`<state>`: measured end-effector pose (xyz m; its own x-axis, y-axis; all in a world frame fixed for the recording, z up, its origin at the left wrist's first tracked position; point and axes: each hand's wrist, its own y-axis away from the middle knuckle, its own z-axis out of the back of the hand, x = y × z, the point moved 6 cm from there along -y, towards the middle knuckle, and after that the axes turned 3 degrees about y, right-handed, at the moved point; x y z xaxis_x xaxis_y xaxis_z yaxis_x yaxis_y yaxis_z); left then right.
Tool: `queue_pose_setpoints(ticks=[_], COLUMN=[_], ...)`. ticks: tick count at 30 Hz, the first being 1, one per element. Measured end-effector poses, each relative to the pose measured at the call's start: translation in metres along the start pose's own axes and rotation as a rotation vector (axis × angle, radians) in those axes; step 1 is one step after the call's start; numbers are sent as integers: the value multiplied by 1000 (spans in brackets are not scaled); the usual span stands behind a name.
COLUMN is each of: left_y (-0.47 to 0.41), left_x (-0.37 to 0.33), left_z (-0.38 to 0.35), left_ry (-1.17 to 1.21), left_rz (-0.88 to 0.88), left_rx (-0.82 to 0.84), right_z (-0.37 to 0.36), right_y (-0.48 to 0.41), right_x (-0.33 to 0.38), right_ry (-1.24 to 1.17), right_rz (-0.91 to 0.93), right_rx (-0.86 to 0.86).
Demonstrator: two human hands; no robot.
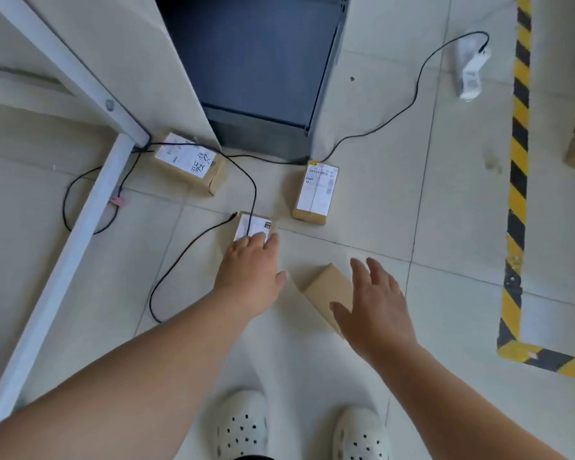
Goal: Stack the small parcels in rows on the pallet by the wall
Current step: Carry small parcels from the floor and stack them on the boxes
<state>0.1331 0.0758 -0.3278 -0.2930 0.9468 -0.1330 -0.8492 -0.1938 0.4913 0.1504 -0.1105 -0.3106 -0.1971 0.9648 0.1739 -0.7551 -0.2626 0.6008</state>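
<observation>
— Nearest the lens, at the bottom of the frame, are two white perforated clogs (pixel 299 426) on the pale tiled floor (pixel 445 227). What are the hands doing just above them?

— The left hand (pixel 249 273) lies on the near end of a small labelled parcel (pixel 253 226) at the centre of the frame, fingers spread over its top but not yet wrapped round it. The right hand (pixel 375 303) hovers open, fingers splayed, over a plain brown parcel (pixel 326 287) just below centre. I cannot tell whether it touches the box. Neither hand has a grip on anything.

— So which step is this?

— Gathering, I judge: picking parcels off the floor, one for each hand. Nothing is stacked, and no pallet or wall row shows here.

— Where are the other parcels?

— One with a white label (pixel 316 194) sits up and right of centre, apart from the rest. Another with handwriting on its label (pixel 188 164) lies up and left, beside a white frame leg (pixel 80 227). A white packet (pixel 470 71) is in the upper right, near the yellow-and-black floor tape (pixel 518 161).

— What does the next move call for?

— Closing each hand on its box. Mind the black cable (pixel 254 194): it runs across the labelled parcel's top, right by the left fingers, so that box likely needs sliding out from under it before lifting, or the cable will snag. A dark blue cabinet (pixel 256 78) stands behind, at the top centre.
</observation>
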Motion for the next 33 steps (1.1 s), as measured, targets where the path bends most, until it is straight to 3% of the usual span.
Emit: queue_pose_setpoints(ticks=[5, 9, 19, 25, 33], left_y=[-62, -90, -102, -67, 41], left_x=[19, 51, 77, 47, -38], left_z=[-97, -137, -150, -90, 99], left_ry=[84, -10, 131, 287, 467], left_rz=[58, 174, 295, 290, 140], left_rx=[95, 68, -57, -133, -246], right_z=[-94, -142, -132, -68, 115], right_y=[-56, -85, -130, -105, 22], right_x=[-20, -26, 2, -7, -13], right_ry=[40, 91, -48, -296, -583], right_rz=[-55, -111, -108, -240, -279], right_rx=[57, 102, -33, -124, -286])
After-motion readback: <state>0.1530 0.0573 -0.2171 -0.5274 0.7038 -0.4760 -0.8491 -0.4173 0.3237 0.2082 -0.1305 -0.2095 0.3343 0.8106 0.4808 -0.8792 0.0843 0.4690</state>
